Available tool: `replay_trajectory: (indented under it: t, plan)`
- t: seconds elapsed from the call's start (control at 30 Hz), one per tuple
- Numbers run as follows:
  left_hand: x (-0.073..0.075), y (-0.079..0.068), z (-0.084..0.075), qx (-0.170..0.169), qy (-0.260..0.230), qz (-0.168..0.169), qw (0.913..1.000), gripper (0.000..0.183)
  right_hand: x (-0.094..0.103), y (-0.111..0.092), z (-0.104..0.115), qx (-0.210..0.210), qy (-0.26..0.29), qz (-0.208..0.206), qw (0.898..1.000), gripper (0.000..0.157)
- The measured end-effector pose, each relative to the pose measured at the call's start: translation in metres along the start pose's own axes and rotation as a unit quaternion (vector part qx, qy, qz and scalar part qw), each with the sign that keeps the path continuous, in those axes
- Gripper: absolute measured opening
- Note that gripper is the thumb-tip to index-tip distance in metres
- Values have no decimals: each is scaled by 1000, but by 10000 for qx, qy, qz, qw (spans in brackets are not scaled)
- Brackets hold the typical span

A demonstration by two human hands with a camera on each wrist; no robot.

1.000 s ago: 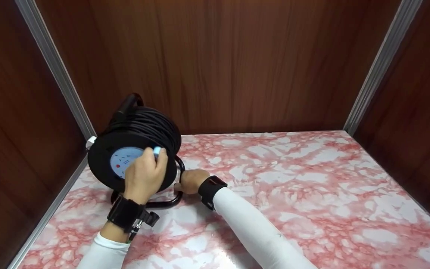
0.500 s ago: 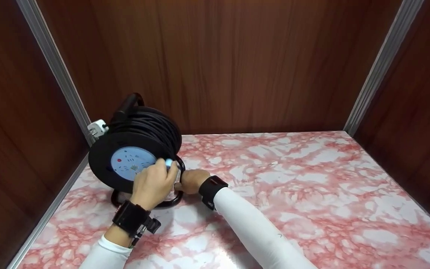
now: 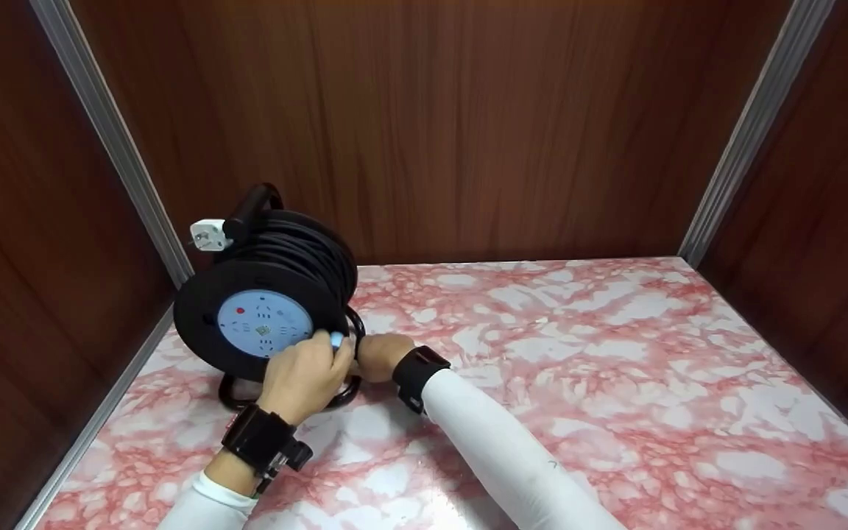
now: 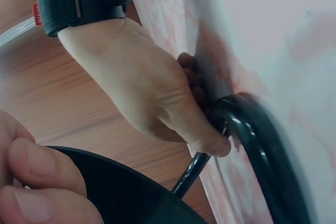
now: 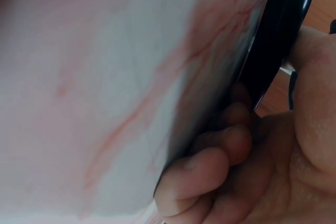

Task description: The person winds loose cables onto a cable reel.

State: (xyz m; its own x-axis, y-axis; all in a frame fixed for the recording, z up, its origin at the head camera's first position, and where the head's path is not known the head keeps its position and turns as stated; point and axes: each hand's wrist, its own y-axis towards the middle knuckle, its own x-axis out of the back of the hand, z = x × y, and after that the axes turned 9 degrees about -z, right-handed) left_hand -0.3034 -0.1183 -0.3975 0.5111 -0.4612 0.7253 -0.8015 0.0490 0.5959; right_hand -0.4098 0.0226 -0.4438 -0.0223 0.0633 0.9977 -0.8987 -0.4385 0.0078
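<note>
A black cable reel (image 3: 199, 324) stands at the left of the table, its round blue socket panel (image 3: 253, 324) turned toward me. My left hand (image 3: 305, 379) pinches a light-blue knob (image 3: 336, 339) at the lower right of the reel's disc. Beside it, my right hand (image 3: 383, 357) grips the black tube frame (image 4: 262, 156), the thumb laid over the tube in the left wrist view. Black cable (image 3: 295, 246) is wound around the drum. A white plug (image 3: 210, 235) sticks out at the upper left, next to the carrying handle (image 3: 251, 210).
The pink-and-white marbled table (image 3: 578, 353) runs to a brown wood-look back panel (image 3: 468, 132). Similar panels with grey metal corner strips (image 3: 755, 132) close in both sides. The reel stands near the left panel.
The reel's disc has turned clockwise: my left hand has gone down and right with the knob, and the plug has swung up from the left edge. My right hand has stayed in place.
</note>
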Motion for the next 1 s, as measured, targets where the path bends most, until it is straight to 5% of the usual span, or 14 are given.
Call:
replay_trajectory:
  t: [1.0]
  plan:
    - [-10, -19, 20, 120, 116, 314, 9994, 39, 0, -5, 0, 76, 240, -282, 9993, 54]
